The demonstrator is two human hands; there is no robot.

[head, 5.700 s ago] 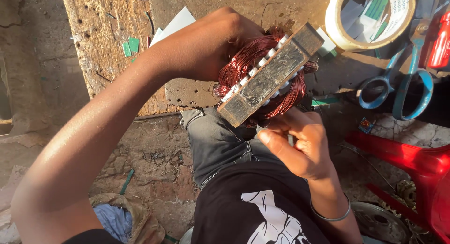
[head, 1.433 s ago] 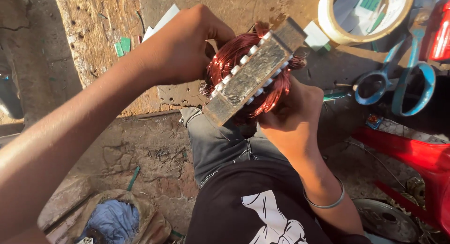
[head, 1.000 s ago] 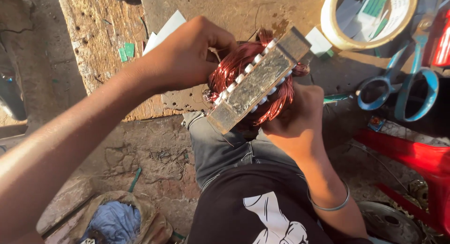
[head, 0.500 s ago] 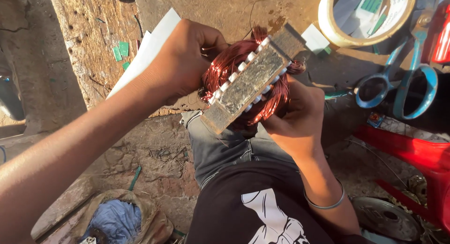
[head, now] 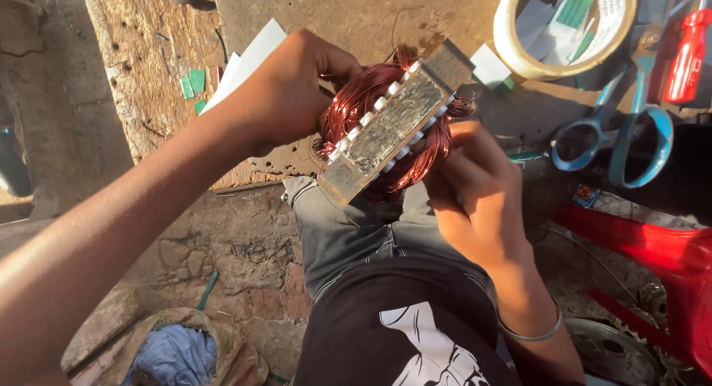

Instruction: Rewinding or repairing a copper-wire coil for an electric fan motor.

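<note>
A motor stator [head: 393,130], a grey metal block wound with red-brown copper wire coils [head: 354,104], is held up tilted over my lap. My left hand [head: 285,93] grips its far left side, fingers wrapped over the coils. My right hand [head: 475,189] holds it from the near right side, fingers pressed against the windings below the block. White insulating strips stick out along the block's edges.
A worn wooden board [head: 148,67] lies behind, with white paper sheets [head: 248,60] and green scraps. A roll of tape [head: 564,30], blue-handled scissors [head: 619,134] and a red-handled tool [head: 686,52] lie at right. A red frame [head: 653,241] and a cloth sack [head: 174,352] sit below.
My right hand has come up from below and closed on the stator's near side. The stator has stayed tilted in much the same place, with slight shifts of the view.
</note>
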